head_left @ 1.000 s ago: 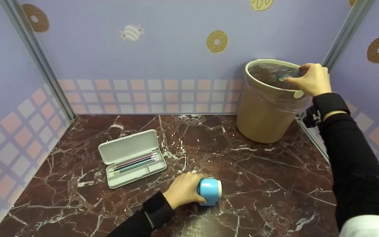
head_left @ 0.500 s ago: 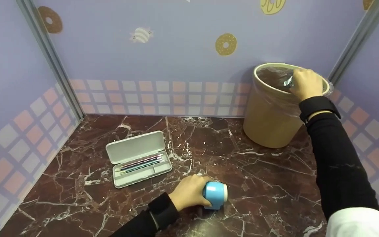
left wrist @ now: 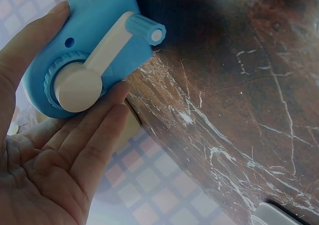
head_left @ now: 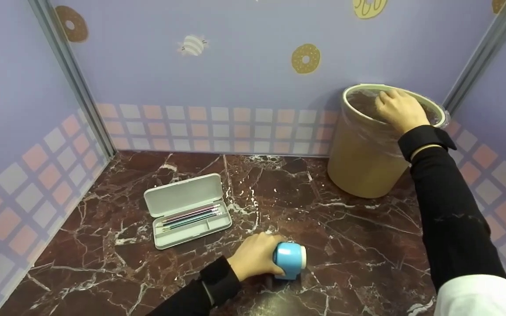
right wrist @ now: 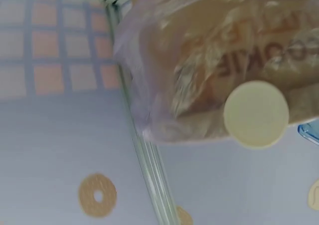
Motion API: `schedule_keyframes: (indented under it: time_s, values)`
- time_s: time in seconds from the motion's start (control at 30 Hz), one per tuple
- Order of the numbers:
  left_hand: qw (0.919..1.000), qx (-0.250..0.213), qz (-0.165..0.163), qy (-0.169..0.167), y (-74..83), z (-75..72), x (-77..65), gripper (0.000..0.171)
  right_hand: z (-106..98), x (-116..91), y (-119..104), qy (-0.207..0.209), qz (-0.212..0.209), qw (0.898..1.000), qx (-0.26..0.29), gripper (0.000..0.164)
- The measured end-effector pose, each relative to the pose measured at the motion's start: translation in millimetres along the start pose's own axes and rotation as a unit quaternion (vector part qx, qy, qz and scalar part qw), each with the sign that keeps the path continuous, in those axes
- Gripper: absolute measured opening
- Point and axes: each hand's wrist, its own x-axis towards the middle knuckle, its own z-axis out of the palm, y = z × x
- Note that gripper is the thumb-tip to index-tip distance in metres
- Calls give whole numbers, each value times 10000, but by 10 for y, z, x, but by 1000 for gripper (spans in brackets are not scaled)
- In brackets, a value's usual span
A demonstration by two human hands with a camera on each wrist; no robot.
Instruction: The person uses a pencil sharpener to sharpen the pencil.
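My left hand (head_left: 255, 256) grips a blue pencil sharpener (head_left: 289, 259) low over the table. In the left wrist view, the thumb and fingers hold the sharpener (left wrist: 107, 15) by its sides, its white crank (left wrist: 109, 43) turned towards the camera. My right hand (head_left: 401, 109) is bent down over the mouth of a tan bin (head_left: 360, 162), fingers curled. At the right edge of the right wrist view, the corner of a clear blue plastic container (right wrist: 310, 130) shows beyond the bin's round knob (right wrist: 256, 114); the fingers on it are out of that view.
An open pencil case (head_left: 185, 195) with several pencils (head_left: 191, 217) lies on the left of the dark marbled table (head_left: 345, 267). A clear plastic liner (head_left: 369, 131) covers the bin's rim. Patterned panels (head_left: 235, 66) enclose the back and sides.
My right hand has moved from the bin's right rim inward over its mouth; the shiny clear container seen at its fingers has gone from the head view. The left hand keeps its hold on the sharpener.
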Motion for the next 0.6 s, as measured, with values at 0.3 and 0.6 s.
schedule_keyframes:
  time_s: [0.3,0.6]
  values:
    - [10000,-48,-9,-23,3,-4,-1,65,66,21,56,500,-1443,9813,-1172,19]
    - [10000,-39,19,-16,2,-14,-6,67,35,-5,102,392,-1831,9740,-1271,22]
